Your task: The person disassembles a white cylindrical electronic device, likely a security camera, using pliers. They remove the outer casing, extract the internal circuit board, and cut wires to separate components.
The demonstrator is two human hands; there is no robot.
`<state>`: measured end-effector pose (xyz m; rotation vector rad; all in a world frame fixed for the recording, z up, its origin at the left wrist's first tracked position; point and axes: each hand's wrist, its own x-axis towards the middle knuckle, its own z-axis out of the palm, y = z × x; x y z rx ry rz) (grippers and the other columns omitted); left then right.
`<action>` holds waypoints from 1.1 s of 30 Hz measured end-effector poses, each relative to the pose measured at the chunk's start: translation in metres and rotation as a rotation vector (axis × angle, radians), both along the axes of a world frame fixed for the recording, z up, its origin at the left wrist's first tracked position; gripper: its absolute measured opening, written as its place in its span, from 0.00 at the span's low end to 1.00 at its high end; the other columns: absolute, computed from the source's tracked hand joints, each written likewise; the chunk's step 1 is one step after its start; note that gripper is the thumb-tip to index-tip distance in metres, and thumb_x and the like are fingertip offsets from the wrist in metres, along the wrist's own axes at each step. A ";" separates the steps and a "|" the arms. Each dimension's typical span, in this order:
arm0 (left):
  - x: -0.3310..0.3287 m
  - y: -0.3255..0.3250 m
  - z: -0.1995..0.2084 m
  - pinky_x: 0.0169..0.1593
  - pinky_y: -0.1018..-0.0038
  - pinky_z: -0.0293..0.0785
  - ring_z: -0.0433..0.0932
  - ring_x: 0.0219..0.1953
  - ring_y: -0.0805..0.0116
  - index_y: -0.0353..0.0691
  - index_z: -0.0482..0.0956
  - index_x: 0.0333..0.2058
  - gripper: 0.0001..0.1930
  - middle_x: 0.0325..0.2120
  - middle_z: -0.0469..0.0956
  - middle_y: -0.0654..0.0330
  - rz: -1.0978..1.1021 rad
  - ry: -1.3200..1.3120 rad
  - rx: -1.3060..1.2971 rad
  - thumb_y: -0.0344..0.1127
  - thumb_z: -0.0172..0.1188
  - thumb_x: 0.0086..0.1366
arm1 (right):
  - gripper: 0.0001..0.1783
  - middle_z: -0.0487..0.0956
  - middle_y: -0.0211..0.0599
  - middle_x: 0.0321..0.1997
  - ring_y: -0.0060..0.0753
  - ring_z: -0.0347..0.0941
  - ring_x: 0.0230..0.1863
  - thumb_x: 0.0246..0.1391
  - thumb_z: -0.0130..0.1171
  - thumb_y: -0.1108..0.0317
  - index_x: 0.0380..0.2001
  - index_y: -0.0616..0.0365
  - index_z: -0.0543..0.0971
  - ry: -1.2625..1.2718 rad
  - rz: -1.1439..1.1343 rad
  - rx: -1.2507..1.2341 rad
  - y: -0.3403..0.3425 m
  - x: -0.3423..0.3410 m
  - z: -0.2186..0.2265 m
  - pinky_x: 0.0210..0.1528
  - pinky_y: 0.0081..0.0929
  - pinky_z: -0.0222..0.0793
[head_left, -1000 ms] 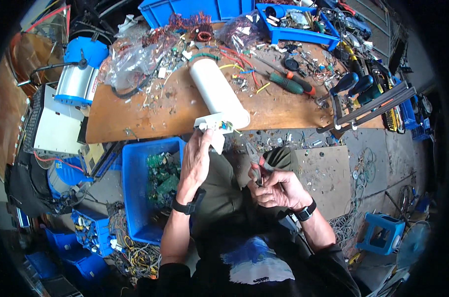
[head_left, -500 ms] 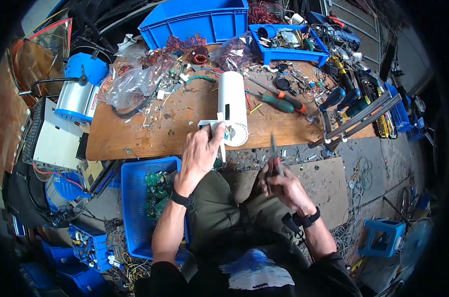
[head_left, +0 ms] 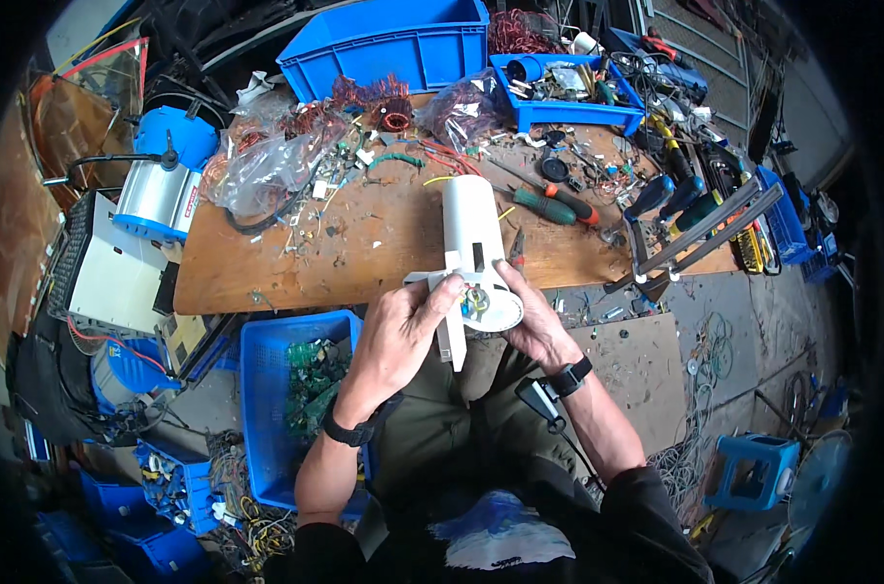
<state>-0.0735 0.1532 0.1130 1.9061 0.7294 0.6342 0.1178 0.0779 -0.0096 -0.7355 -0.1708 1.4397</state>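
Pinching a white angular piece (head_left: 452, 343) in curled left hand (head_left: 401, 329), clasping a white cylinder (head_left: 469, 212) with half-curled right hand (head_left: 537, 316), over the surface's (head_left: 349, 273) near edge

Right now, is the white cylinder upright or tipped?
Tipped: the white cylinder stretches lengthwise out over the table, its round end facing the person, the right hand at its rim.

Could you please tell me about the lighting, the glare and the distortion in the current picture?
Head view: round fisheye image, black toward its corners; head view: glints on the clear plastic bag; head view: white cylinder bright, black sleeves dark with little detail; head view: left hand and right hand look fairly sharp.
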 end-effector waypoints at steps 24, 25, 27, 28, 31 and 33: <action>-0.006 -0.027 -0.090 0.63 0.51 0.64 0.60 0.62 0.44 0.42 0.69 0.58 0.40 0.60 0.58 0.42 0.309 -0.005 0.449 0.47 0.80 0.51 | 0.48 0.78 0.46 0.48 0.32 0.79 0.47 0.44 0.81 0.57 0.57 0.69 0.61 -0.769 -0.410 -0.139 -0.007 -0.025 0.017 0.49 0.28 0.77; -0.006 -0.028 -0.089 0.62 0.53 0.66 0.62 0.61 0.45 0.44 0.76 0.54 0.33 0.60 0.58 0.43 0.335 -0.069 0.351 0.40 0.80 0.51 | 0.49 0.78 0.46 0.48 0.32 0.78 0.47 0.43 0.81 0.56 0.57 0.69 0.61 -0.760 -0.407 -0.128 -0.008 -0.026 0.019 0.50 0.28 0.77; -0.008 -0.026 -0.088 0.59 0.59 0.70 0.65 0.60 0.50 0.43 0.75 0.55 0.33 0.58 0.59 0.47 0.314 -0.079 0.419 0.33 0.80 0.49 | 0.50 0.78 0.46 0.48 0.32 0.78 0.47 0.43 0.81 0.56 0.58 0.70 0.60 -0.740 -0.403 -0.106 -0.010 -0.028 0.024 0.50 0.28 0.77; -0.009 -0.026 -0.087 0.58 0.61 0.72 0.67 0.59 0.53 0.43 0.74 0.55 0.34 0.57 0.59 0.49 0.302 -0.084 0.454 0.30 0.80 0.48 | 0.49 0.78 0.46 0.48 0.32 0.78 0.47 0.43 0.81 0.56 0.58 0.69 0.61 -0.751 -0.404 -0.128 -0.010 -0.026 0.023 0.50 0.28 0.77; -0.018 -0.029 -0.083 0.55 0.61 0.74 0.70 0.56 0.53 0.46 0.77 0.52 0.32 0.57 0.58 0.50 0.306 -0.077 0.581 0.29 0.81 0.47 | 0.48 0.78 0.46 0.48 0.32 0.78 0.47 0.43 0.81 0.57 0.57 0.68 0.61 -0.795 -0.411 -0.163 -0.012 -0.017 0.022 0.50 0.28 0.77; -0.025 -0.030 -0.081 0.54 0.61 0.74 0.70 0.54 0.54 0.46 0.79 0.48 0.29 0.55 0.58 0.51 0.294 -0.090 0.657 0.28 0.81 0.46 | 0.47 0.78 0.46 0.48 0.31 0.78 0.47 0.43 0.81 0.57 0.56 0.68 0.62 -0.837 -0.419 -0.147 -0.016 -0.013 0.024 0.49 0.28 0.77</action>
